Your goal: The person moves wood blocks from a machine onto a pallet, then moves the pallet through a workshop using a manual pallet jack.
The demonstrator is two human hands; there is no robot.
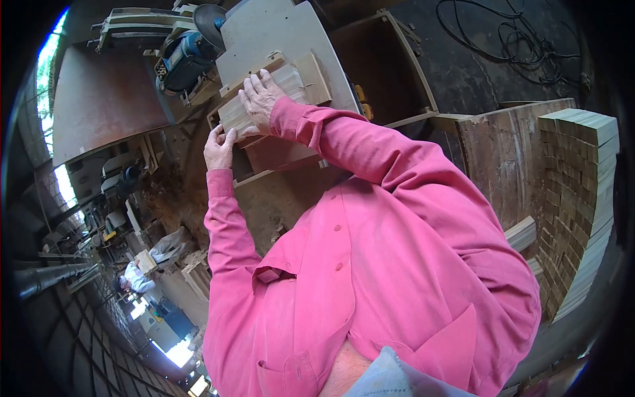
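Note:
Pale wooden strips lie side by side on a grey machine table, against a thin wooden guide bar. My right hand presses on top of the strips with its fingers stretched out. At their near left end, my left hand grips the strips between thumb and fingers. A flat wooden board sits just right of the strips. Some of their surface is hidden under my right hand.
A blue motor and a round disc stand left of the table. An open wooden box is at its right. Stacked wood blocks rise at far right. Cables lie on the floor. Another person is at lower left.

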